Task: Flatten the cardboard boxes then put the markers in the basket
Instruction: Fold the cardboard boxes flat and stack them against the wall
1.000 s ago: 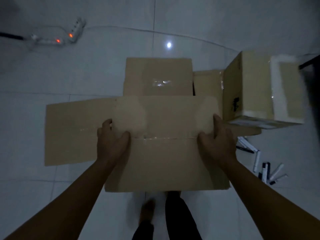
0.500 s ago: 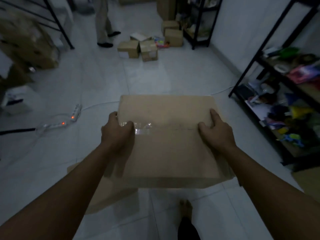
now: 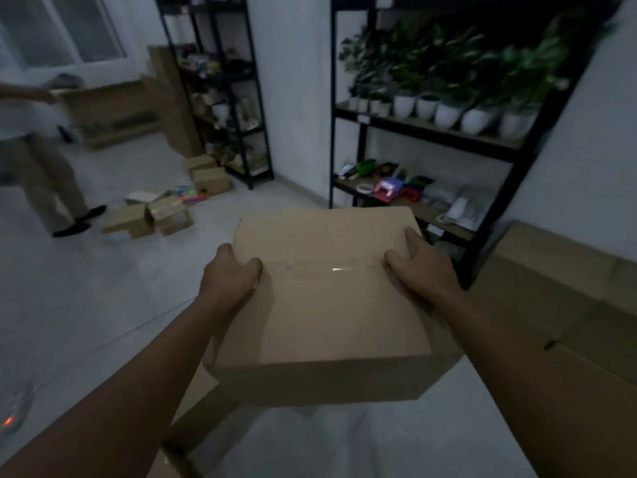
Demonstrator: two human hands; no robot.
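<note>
I hold a brown cardboard box (image 3: 331,315) up in front of me, off the floor, with clear tape across its top face. My left hand (image 3: 229,276) grips its left edge, thumb on top. My right hand (image 3: 418,267) grips its right edge the same way. A loose flap of the box (image 3: 196,405) hangs down below my left forearm. No markers or basket are in view.
A flattened stack of cardboard (image 3: 568,298) lies at the right by a black shelf rack (image 3: 482,143) with potted plants. Small boxes (image 3: 151,215) sit on the tiled floor ahead left. Another person (image 3: 38,160) walks at far left. A second rack (image 3: 224,98) stands at the back.
The box went from lying spread on the floor to being lifted in both hands. My view has swung up and to the right, toward the shelf racks.
</note>
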